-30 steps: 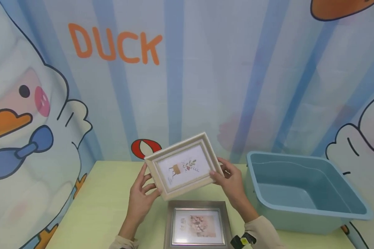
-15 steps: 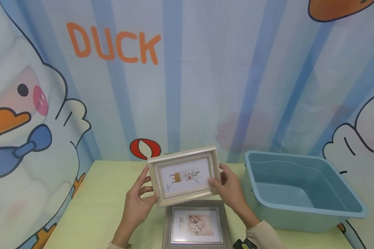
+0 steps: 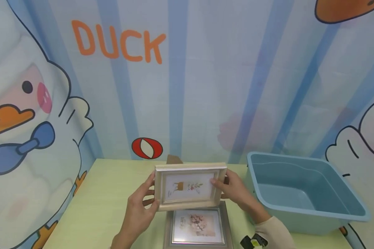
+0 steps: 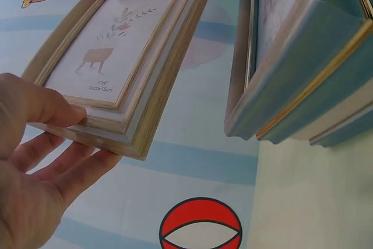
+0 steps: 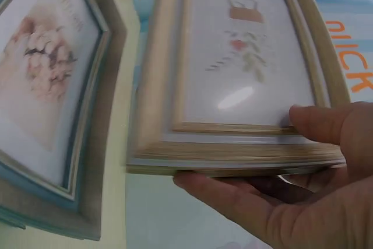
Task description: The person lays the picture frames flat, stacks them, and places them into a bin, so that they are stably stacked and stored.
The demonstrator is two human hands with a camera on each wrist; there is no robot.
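Observation:
A cream picture frame (image 3: 190,188) with a drawing of a small table and flowers is held up in both hands, its front toward me. My left hand (image 3: 138,207) pinches its left end, thumb on the front edge and fingers behind, as the left wrist view also shows. At the other end my right hand (image 3: 237,193) grips it, with the thumb (image 5: 317,123) over the front and the fingers underneath. A brown flap (image 3: 174,159) sticks up behind its top edge. Below it lies a grey-silver picture frame (image 3: 197,226) with a pink flower print, partly overlapped by the held one.
The grey-silver frame tops a stack of several frames (image 4: 303,86) in the left wrist view. To the right, a blue plastic tub (image 3: 311,211) stands on the pale yellow-green table (image 3: 93,207). A cartoon duck curtain (image 3: 202,86) hangs behind the table.
The cream frame has turned from a slant to nearly level and come lower, over the top of the grey-silver frame. A brown flap now shows behind it. Both hands keep their grip.

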